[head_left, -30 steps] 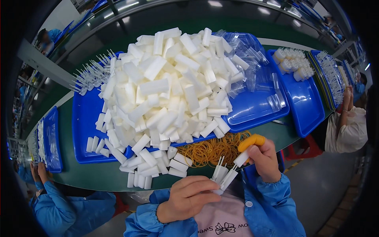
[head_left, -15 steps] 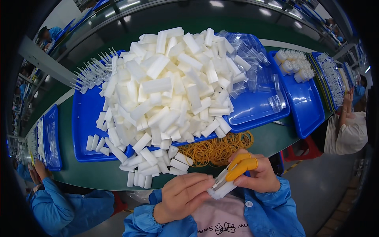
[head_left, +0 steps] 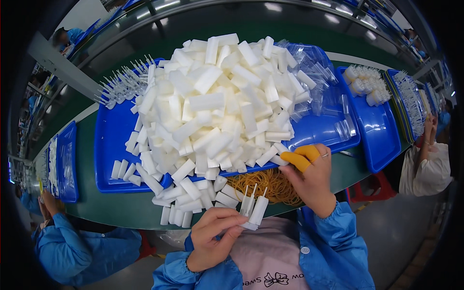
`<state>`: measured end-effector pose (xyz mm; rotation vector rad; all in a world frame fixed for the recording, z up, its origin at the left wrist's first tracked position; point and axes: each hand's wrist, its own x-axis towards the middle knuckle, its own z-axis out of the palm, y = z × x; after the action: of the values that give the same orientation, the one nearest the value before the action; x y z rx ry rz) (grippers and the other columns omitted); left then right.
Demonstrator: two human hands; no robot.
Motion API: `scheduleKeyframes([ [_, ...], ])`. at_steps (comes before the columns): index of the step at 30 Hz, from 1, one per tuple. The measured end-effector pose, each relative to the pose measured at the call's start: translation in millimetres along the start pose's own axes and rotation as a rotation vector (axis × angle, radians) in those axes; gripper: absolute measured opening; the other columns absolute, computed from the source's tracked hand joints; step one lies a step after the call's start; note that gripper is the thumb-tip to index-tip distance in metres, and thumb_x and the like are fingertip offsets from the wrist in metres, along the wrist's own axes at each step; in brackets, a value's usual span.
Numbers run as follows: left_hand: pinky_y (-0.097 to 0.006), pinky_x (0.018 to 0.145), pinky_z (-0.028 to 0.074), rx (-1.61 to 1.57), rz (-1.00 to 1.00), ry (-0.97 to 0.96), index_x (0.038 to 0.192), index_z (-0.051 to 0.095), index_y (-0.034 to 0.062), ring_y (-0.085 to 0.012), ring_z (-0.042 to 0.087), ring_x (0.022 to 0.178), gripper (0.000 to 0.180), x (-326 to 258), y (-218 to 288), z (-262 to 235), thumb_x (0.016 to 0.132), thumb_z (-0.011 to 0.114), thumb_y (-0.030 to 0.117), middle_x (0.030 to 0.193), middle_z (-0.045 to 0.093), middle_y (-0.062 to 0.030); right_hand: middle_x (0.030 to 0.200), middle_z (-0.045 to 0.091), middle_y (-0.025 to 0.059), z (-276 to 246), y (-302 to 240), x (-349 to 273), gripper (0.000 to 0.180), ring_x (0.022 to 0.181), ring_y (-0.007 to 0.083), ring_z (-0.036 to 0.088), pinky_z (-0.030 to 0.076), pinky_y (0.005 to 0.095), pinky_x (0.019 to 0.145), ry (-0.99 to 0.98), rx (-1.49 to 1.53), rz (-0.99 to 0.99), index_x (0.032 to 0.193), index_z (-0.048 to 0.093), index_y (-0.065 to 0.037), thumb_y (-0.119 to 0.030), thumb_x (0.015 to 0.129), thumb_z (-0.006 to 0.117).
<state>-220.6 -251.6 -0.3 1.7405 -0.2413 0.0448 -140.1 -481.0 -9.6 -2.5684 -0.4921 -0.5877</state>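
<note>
Head | left grip (head_left: 215, 237) — pinching pronged piece (head_left: 252, 225) | right grip (head_left: 312, 180) — pinching white block (head_left: 278, 160) beside pile (head_left: 208, 101) | step: apparently picking block | next: likely needs aligning with piece

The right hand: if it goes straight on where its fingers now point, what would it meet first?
Probably the nearest white block, just ahead of the right hand; depth is unclear, and they may already touch.

Green table (head_left: 116, 207) with blue trays (head_left: 113, 150), white blocks (head_left: 179, 217), tan bands (head_left: 270, 186).
</note>
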Motion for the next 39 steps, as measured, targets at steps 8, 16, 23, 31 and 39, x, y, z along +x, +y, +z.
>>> scheduleKeyframes([
  [8,-0.027,0.064,0.049,-0.015,0.147,-0.12,0.089,0.071,0.0032,-0.0192,0.06,0.077,0.022,7.0,2.1,1.2,0.071,0.069,-0.007,0.087,0.065,-0.008,0.081,0.064,0.0047,-23.1,1.7,-20.6,0.015,0.072,0.0108,0.058,0.046,0.025,0.067,-0.081,0.83,0.47,0.094,0.065,-0.001,-0.001,0.079,0.063],
  [16,-0.028,0.066,0.049,-0.127,0.202,-0.156,0.088,0.072,0.0048,-0.0203,0.061,0.077,0.024,5.5,-1.5,2.8,0.068,0.069,-0.008,0.088,0.065,-0.0082,0.097,0.062,0.0125,-26.2,7.8,-31.9,0.018,0.078,0.0133,0.059,0.048,0.0252,0.069,-0.146,1.343,0.444,0.1,0.061,0.004,0.002,0.082,0.059],
  [23,-0.028,0.066,0.049,-0.166,0.214,-0.202,0.088,0.072,0.0044,-0.0205,0.062,0.077,0.027,6.6,0.2,1.7,0.063,0.069,-0.008,0.089,0.065,-0.0082,0.102,0.06,0.0162,-25.1,9.6,-35.0,0.019,0.083,0.0172,0.061,0.052,0.0262,0.069,-0.177,1.484,0.442,0.102,0.059,0.004,0.001,0.083,0.058],
  [31,-0.03,0.062,0.05,-0.039,0.303,-0.234,0.079,0.072,0.0071,-0.0203,0.063,0.071,0.022,12.0,11.0,1.3,0.06,0.073,-0.003,0.08,0.065,-0.0062,0.105,0.06,0.0193,-24.5,5.5,-33.1,0.017,0.089,0.0219,0.062,0.053,0.0309,0.077,-0.153,1.524,0.468,0.098,0.06,0.004,0.003,0.081,0.057],
  [39,-0.029,0.061,0.05,-0.057,0.286,-0.237,0.08,0.072,0.0069,-0.02,0.062,0.071,0.022,12.3,10.3,0.4,0.059,0.074,-0.002,0.079,0.065,-0.0063,0.105,0.061,0.0207,-21.2,3.6,-33.8,0.015,0.094,0.024,0.061,0.049,0.0359,0.085,-0.111,1.496,0.426,0.095,0.061,0.003,0.004,0.08,0.058],
])
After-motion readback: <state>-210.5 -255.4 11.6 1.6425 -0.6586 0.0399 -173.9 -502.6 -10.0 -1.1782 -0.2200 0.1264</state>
